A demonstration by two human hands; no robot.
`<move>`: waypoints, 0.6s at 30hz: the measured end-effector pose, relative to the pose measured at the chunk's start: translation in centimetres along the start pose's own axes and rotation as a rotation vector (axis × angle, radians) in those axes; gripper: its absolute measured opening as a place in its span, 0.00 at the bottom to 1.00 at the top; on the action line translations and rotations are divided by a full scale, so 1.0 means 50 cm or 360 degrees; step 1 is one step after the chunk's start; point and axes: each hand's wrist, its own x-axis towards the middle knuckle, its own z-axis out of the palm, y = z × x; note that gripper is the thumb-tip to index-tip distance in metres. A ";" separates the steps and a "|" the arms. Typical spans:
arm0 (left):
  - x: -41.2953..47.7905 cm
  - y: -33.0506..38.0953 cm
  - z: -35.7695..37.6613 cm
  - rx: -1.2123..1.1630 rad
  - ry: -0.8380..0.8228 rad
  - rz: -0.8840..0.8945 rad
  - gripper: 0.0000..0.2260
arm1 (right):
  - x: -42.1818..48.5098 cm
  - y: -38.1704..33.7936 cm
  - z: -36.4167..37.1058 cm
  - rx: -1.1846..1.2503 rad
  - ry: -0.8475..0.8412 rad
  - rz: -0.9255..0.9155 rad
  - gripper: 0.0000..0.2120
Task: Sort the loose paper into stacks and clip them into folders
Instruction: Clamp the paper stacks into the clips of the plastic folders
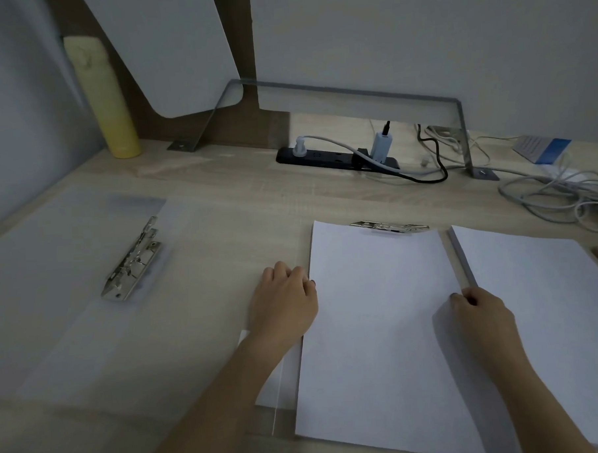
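Wood-grain desk [238, 201], smooth rectangular paper stack [380, 308]

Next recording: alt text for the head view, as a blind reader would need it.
A person's left hand and right hand grip the side edges of a white paper stack with a metal clip at its top edge, on a wooden desk. A second paper stack lies to its right; an open clear folder with a lever clip lies to the left.

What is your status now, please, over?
Left hand, right hand on side edges of paper stack; grip unclear. Stack's top meets metal clip. Second stack lies right, apart.
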 end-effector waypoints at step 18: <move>-0.003 0.010 -0.001 0.0238 -0.0009 0.0028 0.12 | 0.004 0.000 0.014 0.0009 0.0083 -0.0049 0.07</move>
